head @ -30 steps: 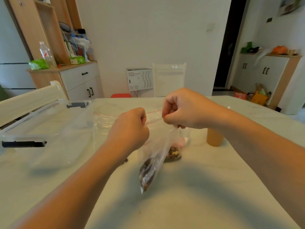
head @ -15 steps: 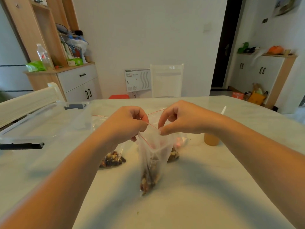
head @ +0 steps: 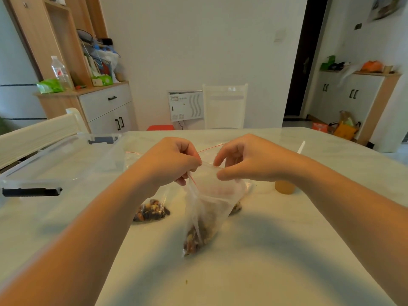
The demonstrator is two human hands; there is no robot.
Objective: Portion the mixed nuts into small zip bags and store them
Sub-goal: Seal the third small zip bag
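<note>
A small clear zip bag (head: 205, 208) with a red seal line hangs above the table, mixed nuts gathered in its bottom corner. My left hand (head: 170, 162) pinches the left end of its top edge. My right hand (head: 245, 160) pinches the right end between thumb and forefinger. A second small bag of nuts (head: 152, 212) lies on the table (head: 276, 250) to the left. A third nut bag (head: 235, 208) shows partly behind the held one. More clear bags (head: 132, 156) lie flat farther back.
A clear plastic storage box (head: 55, 164) with black latches stands on the left of the table. A yellow cup (head: 284, 187) with a white straw sits at the right, partly behind my right wrist. White chairs stand at the far and left sides.
The bag has dropped lower and turned more upright, with its mouth facing up. My hands have come down and my right hand's fingers have loosened to a pinch. The left nut bag has come into view.
</note>
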